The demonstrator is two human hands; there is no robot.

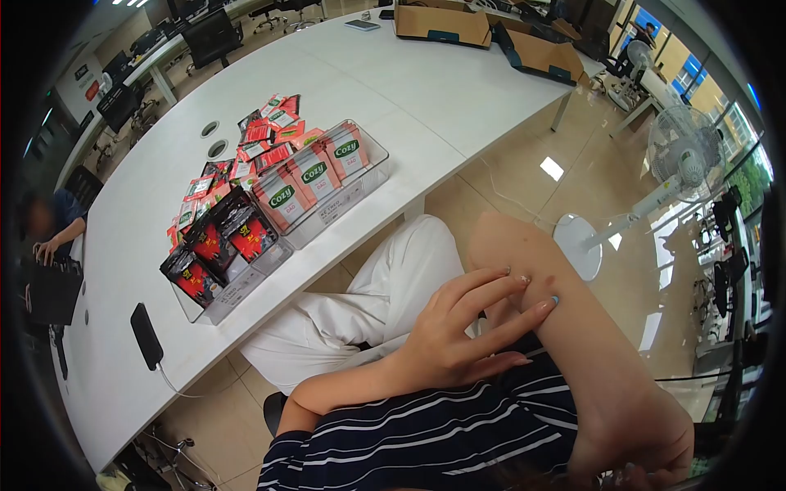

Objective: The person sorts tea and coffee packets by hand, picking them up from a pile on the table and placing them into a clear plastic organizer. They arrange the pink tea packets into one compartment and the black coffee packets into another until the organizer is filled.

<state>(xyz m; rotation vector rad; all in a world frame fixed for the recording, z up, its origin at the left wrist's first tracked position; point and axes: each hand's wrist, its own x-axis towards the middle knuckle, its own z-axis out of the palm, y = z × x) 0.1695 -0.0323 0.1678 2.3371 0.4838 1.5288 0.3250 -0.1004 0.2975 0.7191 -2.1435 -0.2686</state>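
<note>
Fingers (512, 329) spread, left hand (458, 331) touches right forearm (577, 327); grip of right hand (651, 442) unclear.

Bright glare on glossy floor (606, 164)

Glossy beige tiled floor (524, 190) surrounds the white tabletop (344, 90) and carries bright reflections. Right of the tabletop stands a white pedestal fan (692, 168), with windows (737, 123) behind it. Past the tabletop's far-left edge: a black office chair (211, 38), a white desk (155, 58), lit ceiling lights (131, 2).
</note>
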